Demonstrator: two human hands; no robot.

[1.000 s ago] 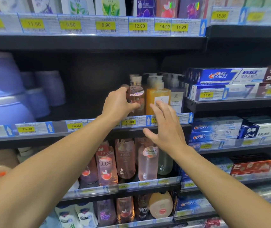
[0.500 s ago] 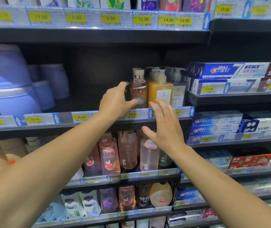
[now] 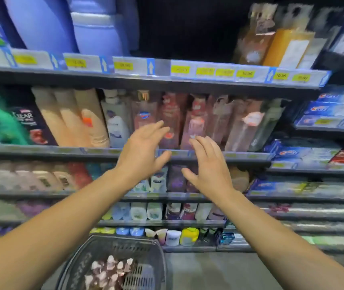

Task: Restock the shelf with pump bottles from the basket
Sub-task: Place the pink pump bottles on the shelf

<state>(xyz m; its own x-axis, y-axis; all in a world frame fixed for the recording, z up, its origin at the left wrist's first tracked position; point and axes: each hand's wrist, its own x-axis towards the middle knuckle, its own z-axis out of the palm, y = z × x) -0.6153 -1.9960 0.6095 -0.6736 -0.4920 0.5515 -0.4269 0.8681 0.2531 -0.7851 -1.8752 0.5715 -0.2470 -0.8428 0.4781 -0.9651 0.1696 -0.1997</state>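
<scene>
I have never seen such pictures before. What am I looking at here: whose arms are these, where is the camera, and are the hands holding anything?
The camera sits on a person's head and looks forward and down, so you see that person's own two bare arms reaching out. There is no machine. The left hand and the right hand are both open, fingers spread, and hold nothing. In front stand shop shelves with yellow price tags, packed with bottles; the picture is blurred, so labels are mostly unreadable. An orange pump bottle stands on the upper shelf at the right. At the bottom is a dark basket with more pump bottles inside, waiting to be shelved.
</scene>
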